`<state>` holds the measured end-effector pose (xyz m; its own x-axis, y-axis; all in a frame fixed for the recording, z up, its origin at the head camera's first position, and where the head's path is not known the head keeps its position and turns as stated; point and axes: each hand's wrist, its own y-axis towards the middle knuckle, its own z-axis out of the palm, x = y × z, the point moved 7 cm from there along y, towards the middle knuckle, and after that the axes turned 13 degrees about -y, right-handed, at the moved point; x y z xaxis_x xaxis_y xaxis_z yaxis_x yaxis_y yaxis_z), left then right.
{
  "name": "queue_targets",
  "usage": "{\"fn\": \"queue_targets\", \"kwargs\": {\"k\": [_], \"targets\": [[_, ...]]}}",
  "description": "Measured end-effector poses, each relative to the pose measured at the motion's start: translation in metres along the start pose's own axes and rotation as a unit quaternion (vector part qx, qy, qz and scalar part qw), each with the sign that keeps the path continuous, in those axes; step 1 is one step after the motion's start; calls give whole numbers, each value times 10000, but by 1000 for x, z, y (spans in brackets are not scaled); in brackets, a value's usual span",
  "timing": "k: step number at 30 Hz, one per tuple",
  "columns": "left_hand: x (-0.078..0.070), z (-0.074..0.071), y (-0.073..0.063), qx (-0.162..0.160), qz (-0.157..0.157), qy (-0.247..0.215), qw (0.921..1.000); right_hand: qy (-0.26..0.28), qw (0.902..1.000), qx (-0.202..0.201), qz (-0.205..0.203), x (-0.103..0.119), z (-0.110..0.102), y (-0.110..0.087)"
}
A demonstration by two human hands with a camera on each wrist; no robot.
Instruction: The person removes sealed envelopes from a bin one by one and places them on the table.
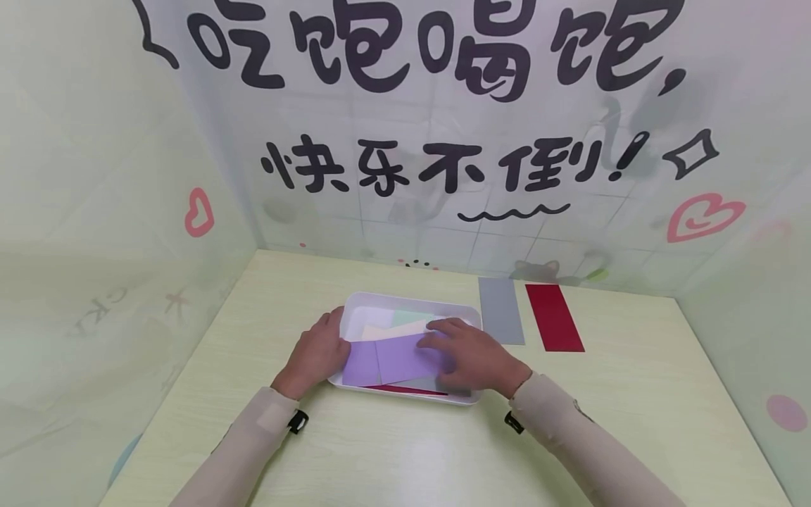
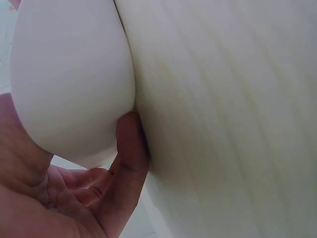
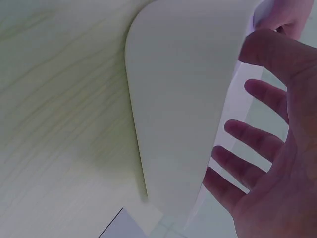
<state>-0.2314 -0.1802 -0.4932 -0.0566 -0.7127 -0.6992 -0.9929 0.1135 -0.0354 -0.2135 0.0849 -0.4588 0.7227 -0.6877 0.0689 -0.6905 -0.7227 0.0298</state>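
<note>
A white shallow tray (image 1: pixel 405 396) holds loose paper cards in the head view. Two purple cards (image 1: pixel 405 359) lie on top, over cream (image 1: pixel 395 331), pale green (image 1: pixel 412 315), grey and red (image 1: pixel 405 389) pieces. My left hand (image 1: pixel 317 353) grips the tray's left end; in the left wrist view its fingers (image 2: pixel 130 148) curl against the outer wall (image 2: pixel 74 74). My right hand (image 1: pixel 472 355) reaches over the right end, fingertips at the purple card's right part. The right wrist view shows its fingers (image 3: pixel 255 139) spread beside the tray's rim.
To the right of the tray, a grey strip (image 1: pixel 502 310) and a dark red strip (image 1: pixel 554 317) lie apart on the pale wooden table (image 1: pixel 633 394). A printed curtain (image 1: pixel 380 232) hangs behind the table and along both sides.
</note>
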Motion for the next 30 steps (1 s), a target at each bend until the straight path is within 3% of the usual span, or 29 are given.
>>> {"fn": "queue_targets", "kwargs": {"k": [7, 14, 30], "targets": [[2, 1, 0, -1, -15, -23, 10000, -70, 9992, 225, -326, 8, 3, 4], [0, 0, 0, -35, 36, 7, 10000, -199, 9984, 331, -404, 10, 9, 5], [0, 1, 0, 15, -43, 91, 9999, -547, 9968, 61, -571, 14, -5, 7]]}}
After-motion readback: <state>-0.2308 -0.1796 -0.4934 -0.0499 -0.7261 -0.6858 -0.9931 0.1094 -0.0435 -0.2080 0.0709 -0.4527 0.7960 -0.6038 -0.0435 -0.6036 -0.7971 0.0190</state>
